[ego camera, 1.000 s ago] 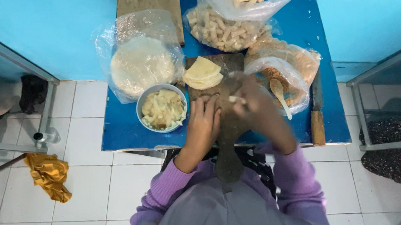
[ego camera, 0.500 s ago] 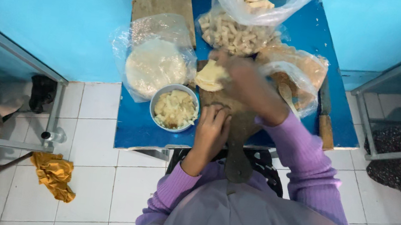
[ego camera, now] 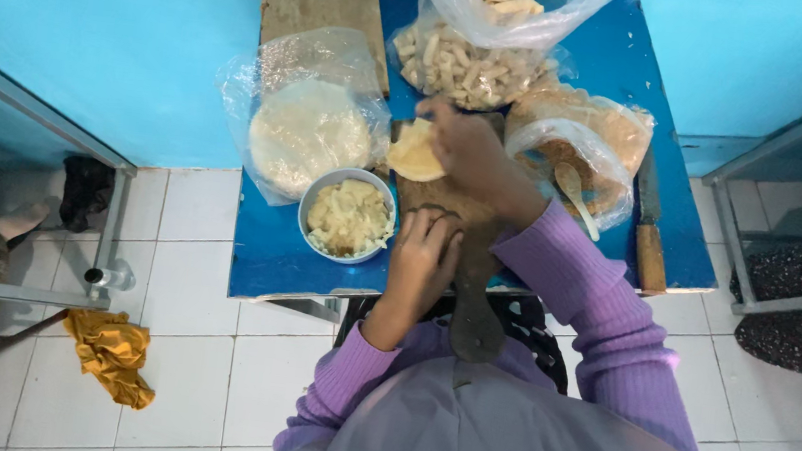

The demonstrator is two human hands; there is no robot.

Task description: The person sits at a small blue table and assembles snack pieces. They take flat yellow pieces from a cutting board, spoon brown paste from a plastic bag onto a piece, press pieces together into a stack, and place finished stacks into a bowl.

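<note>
My right hand (ego camera: 475,153) reaches forward over a small stack of pale yellow round wrappers (ego camera: 413,156), its fingers pinching the stack's far edge. My left hand (ego camera: 423,256) rests with curled fingers on a dark wooden paddle board (ego camera: 474,304) near the front of the blue table (ego camera: 267,256); what lies under it is hidden. A grey bowl of pale chopped filling (ego camera: 349,218) stands just left of the left hand.
A plastic bag with a round white stack (ego camera: 309,129) lies left. A wooden board (ego camera: 323,5) and bags of short rolled pieces (ego camera: 468,64) sit at the back. A crumb bag with a spoon (ego camera: 573,170), then a knife (ego camera: 650,234), lie right. A yellow cloth (ego camera: 114,356) is on the tiled floor.
My right hand has left the spot beside the left hand and moved forward onto the wrapper stack. The left hand stays on the board.
</note>
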